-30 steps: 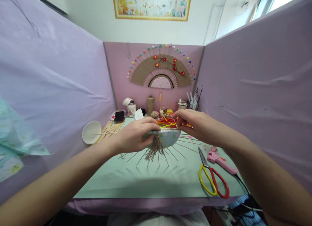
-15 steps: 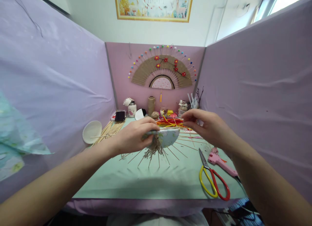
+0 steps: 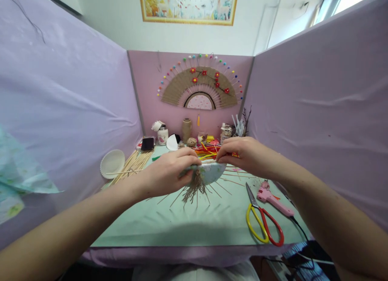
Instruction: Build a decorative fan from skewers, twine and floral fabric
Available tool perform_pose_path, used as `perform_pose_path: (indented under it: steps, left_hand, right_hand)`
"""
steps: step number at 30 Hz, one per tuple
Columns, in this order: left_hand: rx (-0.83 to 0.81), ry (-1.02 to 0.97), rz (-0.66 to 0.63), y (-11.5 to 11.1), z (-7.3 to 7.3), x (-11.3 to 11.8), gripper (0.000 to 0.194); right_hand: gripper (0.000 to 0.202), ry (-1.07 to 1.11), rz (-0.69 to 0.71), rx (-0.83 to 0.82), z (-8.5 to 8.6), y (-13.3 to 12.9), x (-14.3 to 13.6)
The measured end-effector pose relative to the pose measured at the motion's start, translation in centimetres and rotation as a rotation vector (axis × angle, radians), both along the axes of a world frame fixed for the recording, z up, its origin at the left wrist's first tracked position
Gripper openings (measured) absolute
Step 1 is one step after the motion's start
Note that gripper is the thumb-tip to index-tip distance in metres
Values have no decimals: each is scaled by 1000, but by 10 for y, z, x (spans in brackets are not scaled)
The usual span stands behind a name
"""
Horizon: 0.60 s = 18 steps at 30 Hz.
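My left hand [image 3: 174, 172] is closed on a half-round piece covered in pale floral cloth [image 3: 213, 173], its straight edge up. Thin wooden sticks [image 3: 216, 189] fan out from under its curved side toward me and to the right. From the piece, beside my left fingers, hangs a frayed brown twine tassel [image 3: 195, 189]. The fingers of my right hand [image 3: 239, 152] are pinched together at the right part of the straight edge, where a thin tan line runs along the top. What sits between those fingertips is hidden.
Scissors [image 3: 257, 216] and a pink glue gun [image 3: 274, 200] lie at the right. Loose sticks [image 3: 135, 164] and a white dish [image 3: 112, 164] are on the left. Red and yellow craft stems [image 3: 207, 152], a twine spool [image 3: 186, 130] and jars [image 3: 163, 135] stand behind. A decorated fan [image 3: 200, 85] hangs on the back panel.
My right hand has moved left and down, from above the right end of the cloth-covered piece onto its straight edge. My left hand keeps its hold; the view has shifted slightly.
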<state>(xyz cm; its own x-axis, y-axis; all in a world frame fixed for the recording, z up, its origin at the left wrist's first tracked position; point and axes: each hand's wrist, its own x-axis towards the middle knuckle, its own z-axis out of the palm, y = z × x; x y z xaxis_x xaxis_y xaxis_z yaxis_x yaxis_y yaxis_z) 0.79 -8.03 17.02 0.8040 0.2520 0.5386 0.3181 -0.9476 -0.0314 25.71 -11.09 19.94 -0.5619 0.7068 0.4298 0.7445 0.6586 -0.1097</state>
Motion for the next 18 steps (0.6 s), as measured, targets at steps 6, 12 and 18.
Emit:
perform_pose_path:
  steps: [6,12,18]
  left_hand:
    - [10,4,-5,0,-1,-1,27]
    - [9,-1,-35,-2,-2,0,26]
    - [-9,-19,-25,-1,-4,-3,27]
  right_hand:
    - [19,-20,27,29,-1,-3,-1]
    - [20,-70,-23,56,-5,-9,-6]
    - [23,24,-82,95,-5,-22,-3]
